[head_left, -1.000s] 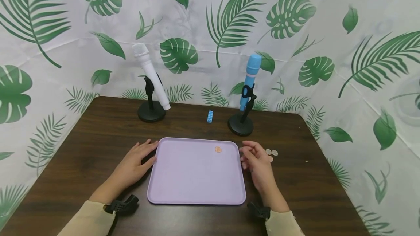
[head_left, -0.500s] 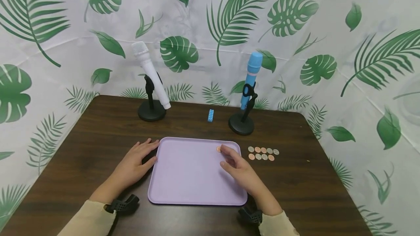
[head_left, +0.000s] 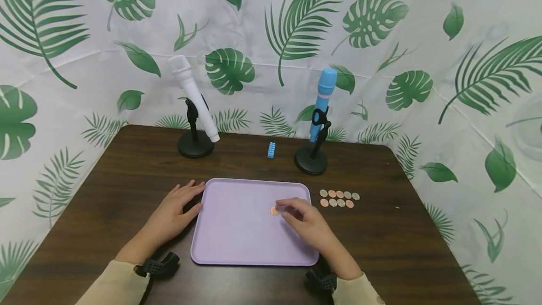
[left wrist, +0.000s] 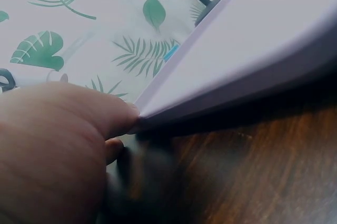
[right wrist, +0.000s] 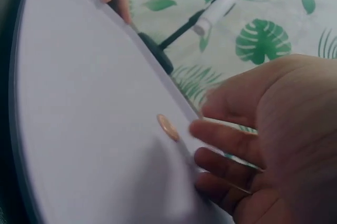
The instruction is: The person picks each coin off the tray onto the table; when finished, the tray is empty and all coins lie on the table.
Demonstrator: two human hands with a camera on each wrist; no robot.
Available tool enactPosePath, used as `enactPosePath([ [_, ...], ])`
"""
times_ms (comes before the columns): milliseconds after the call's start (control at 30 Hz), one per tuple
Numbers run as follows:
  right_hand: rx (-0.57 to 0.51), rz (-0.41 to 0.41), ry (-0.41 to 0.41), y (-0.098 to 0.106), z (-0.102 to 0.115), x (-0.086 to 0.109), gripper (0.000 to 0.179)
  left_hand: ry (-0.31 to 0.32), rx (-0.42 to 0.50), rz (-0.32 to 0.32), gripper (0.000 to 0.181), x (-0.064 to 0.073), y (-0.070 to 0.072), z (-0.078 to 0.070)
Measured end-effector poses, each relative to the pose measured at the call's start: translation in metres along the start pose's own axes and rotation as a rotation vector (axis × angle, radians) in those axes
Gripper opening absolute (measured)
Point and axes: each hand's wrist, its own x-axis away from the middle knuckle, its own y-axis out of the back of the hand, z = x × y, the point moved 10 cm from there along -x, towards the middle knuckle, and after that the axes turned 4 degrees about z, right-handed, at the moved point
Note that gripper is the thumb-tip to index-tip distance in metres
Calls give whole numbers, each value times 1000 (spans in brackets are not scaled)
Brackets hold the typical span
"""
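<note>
A copper-coloured coin lies on the lilac tray, right of its middle. My right hand is over the tray, its fingertips beside the coin. In the right wrist view, the fingers are loosely bent and the coin lies just past their tips; no grip on it shows. Flat on the table, my left hand touches the tray's left edge with its fingertips. The left wrist view shows the thumb against the tray's rim.
Several copper and silver coins lie in two rows right of the tray. Behind it are a small blue toy brick, a white microphone and a blue microphone, both microphones on black stands. A leaf-print cloth hangs behind the table.
My right hand moved left from beside the coin rows to over the tray. The coin on the tray shifted toward me and slightly left. The left hand stayed in place.
</note>
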Motion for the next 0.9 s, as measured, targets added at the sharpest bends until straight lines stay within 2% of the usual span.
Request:
enactPosePath([
  [200, 68, 21, 17, -2, 2, 2, 27, 3, -2, 0, 60, -2, 1, 0],
  [333, 76, -6, 32, 2, 4, 3, 23, 3, -6, -1, 60, -3, 1, 0],
  [467, 191, -28, 70, 4, 8, 2, 22, 4, -11, 1, 60, -4, 0, 1],
  [600, 283, -2, 95, 0, 8, 2, 18, 4, -10, 2, 60, -3, 0, 1],
  [767, 331, 53, 132, -6, 11, 3, 18, 5, 1, -1, 60, -1, 0, 2],
  [900, 340, 59, 107, -7, 10, 3, 16, -1, 6, -7, 60, -1, -1, 2],
])
